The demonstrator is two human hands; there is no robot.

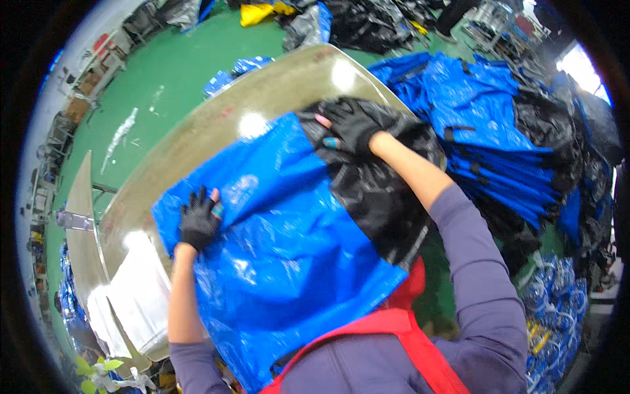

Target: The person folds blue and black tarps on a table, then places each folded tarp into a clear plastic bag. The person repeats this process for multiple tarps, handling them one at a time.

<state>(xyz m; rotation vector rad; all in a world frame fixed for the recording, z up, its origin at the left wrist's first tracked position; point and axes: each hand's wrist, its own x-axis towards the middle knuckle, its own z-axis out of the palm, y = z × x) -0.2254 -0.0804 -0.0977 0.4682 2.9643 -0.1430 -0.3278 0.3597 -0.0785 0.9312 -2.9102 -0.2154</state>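
Observation:
A large sheet-like piece of shiny waterproof fabric [275, 230], blue with a black section at its right end, lies over the pale, glossy tabletop [292, 75] and hangs down at my front. I cannot tell whether it is a single sheet or a bag. My left hand [201, 222], in a black glove with bare fingertips, rests flat near the left edge of the blue part, fingers apart. My right hand [351, 126], gloved alike, presses on the crumpled black section at the far right, its fingers stretched out. Neither hand grips the fabric.
A tall stack of folded blue and black pieces [472, 98] stands right of the table. Clear-wrapped blue bundles [554, 315] lie at lower right. Dark and silver material [367, 26] is heaped on the green floor [177, 72] beyond. A leafy plant [98, 374] is at lower left.

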